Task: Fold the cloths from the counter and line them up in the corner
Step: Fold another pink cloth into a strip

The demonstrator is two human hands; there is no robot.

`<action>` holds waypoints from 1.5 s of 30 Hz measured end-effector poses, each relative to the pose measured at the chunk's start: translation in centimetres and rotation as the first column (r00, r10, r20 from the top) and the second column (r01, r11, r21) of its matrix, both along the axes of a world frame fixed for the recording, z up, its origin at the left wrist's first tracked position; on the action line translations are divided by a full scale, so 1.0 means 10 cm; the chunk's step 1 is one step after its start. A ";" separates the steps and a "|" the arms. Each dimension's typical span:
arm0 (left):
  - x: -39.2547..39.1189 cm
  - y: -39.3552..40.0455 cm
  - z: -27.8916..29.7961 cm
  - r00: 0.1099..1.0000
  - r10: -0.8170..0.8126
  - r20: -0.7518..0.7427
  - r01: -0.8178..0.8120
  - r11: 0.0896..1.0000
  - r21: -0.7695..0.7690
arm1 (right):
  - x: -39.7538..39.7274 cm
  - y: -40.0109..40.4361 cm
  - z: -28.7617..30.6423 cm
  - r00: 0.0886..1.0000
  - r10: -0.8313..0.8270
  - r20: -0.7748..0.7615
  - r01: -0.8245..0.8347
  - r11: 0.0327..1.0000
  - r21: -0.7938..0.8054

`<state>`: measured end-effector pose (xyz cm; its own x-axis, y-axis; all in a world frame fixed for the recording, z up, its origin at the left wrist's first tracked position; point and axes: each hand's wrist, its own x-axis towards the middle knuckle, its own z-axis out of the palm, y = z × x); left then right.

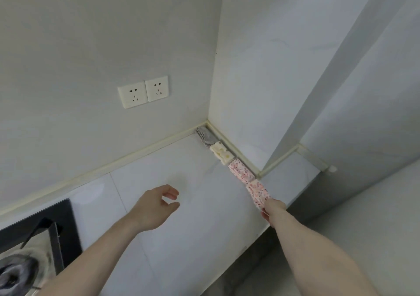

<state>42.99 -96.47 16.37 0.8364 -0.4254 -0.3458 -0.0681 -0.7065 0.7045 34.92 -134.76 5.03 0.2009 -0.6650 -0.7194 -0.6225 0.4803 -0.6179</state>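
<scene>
At centre right, the right hand (273, 211) pinched the last pink cloth (258, 192) of four folded cloths lined up on the tabletop (181, 227); the left hand (156, 204) hovered, fingers relaxed and holding nothing.

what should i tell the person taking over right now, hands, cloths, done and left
Left hand: hovers over the counter, fingers loosely curled, holding nothing.
Right hand: grips the near end of the second pink spotted cloth, which lies at the front end of the row.
Row along the right wall, starting from the corner: grey cloth, cream cloth, first pink spotted cloth, then the held one.
Done: three folded cloths set in line.
Left: let go of the fourth once it sits straight. No other loose cloths are in view on the counter.
</scene>
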 end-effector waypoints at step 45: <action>-4.88 4.09 0.11 0.384 0.897 0.221 -0.922 0.386 0.033 | -2.07 6.12 0.96 -0.579 0.797 0.175 -0.741 -0.424 -0.520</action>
